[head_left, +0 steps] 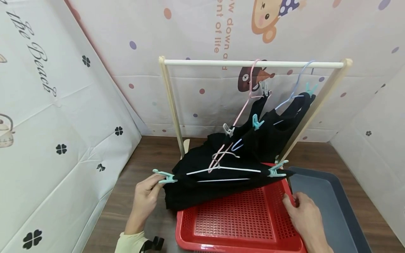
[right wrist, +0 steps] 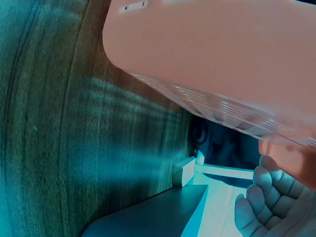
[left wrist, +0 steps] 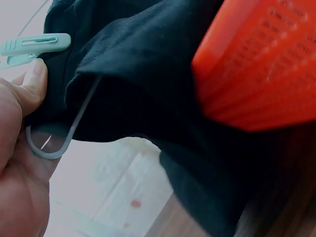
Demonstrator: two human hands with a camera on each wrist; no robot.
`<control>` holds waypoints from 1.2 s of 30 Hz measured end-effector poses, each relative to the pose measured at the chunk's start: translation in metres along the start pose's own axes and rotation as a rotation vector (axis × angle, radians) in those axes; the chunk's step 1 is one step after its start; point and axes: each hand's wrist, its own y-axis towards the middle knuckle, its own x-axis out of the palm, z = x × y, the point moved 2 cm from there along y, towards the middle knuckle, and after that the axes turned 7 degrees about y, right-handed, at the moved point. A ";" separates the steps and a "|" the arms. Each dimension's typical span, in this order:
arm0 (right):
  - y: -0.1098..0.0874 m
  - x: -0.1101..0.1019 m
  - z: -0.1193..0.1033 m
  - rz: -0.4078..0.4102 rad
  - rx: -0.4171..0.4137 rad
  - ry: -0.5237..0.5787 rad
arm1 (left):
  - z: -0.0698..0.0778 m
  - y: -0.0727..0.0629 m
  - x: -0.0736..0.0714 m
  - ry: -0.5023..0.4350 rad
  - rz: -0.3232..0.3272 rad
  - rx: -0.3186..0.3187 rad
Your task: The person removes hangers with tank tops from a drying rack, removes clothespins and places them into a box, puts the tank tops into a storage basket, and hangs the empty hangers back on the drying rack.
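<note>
My left hand (head_left: 147,195) pinches the left end of a black garment (head_left: 193,195), thumb beside a mint clothespin (left wrist: 37,45). That garment is spread on a white hanger (head_left: 237,169), whose curved end (left wrist: 52,150) pokes out below it in the left wrist view. Another mint clothespin (head_left: 277,169) clips its right end. It lies partly over a red perforated basket (head_left: 179,228). My right hand (head_left: 305,214) grips the basket's right rim, thumb on the inner side; in the right wrist view, its fingers (right wrist: 269,185) are curled beside the rim.
Behind stands a drying rack with a white bar (head_left: 209,63). A pink hanger (head_left: 251,75) and a blue hanger (head_left: 297,82) hang there, with black garments clipped on. A grey tray (head_left: 332,211) lies right of the basket on the wooden table (head_left: 107,218). Printed cloth surrounds it.
</note>
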 end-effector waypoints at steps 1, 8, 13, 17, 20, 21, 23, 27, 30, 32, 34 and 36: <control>0.000 0.001 0.000 0.004 -0.002 0.000 | 0.000 0.001 0.004 -0.010 -0.001 0.007; 0.000 0.002 0.000 0.000 -0.012 0.003 | 0.002 0.010 0.028 -0.087 -0.044 -0.022; 0.001 0.001 -0.002 0.005 -0.015 0.004 | -0.001 0.012 0.039 -0.092 -0.081 -0.051; 0.001 0.002 -0.003 0.005 -0.021 0.017 | -0.007 0.008 0.045 -0.086 -0.109 -0.090; 0.000 0.004 -0.004 0.012 -0.026 0.018 | -0.011 0.003 0.048 -0.036 -0.132 -0.094; 0.001 0.004 -0.004 0.013 -0.024 0.017 | -0.012 0.002 0.049 -0.013 -0.144 -0.091; 0.001 0.004 -0.003 0.011 -0.022 0.014 | -0.014 0.002 0.052 0.028 -0.172 -0.092; 0.001 0.003 -0.001 -0.006 0.012 0.025 | -0.015 0.006 0.057 0.075 -0.212 -0.109; 0.000 0.004 0.000 -0.016 0.026 0.037 | -0.015 0.007 0.061 0.083 -0.201 -0.114; 0.000 0.004 0.000 -0.026 0.023 0.040 | -0.015 0.007 0.062 0.077 -0.182 -0.107; 0.001 0.004 0.000 -0.026 0.013 0.027 | -0.016 0.005 0.063 0.067 -0.169 -0.101; 0.001 0.003 0.001 -0.026 0.004 0.012 | -0.016 0.004 0.064 0.057 -0.159 -0.089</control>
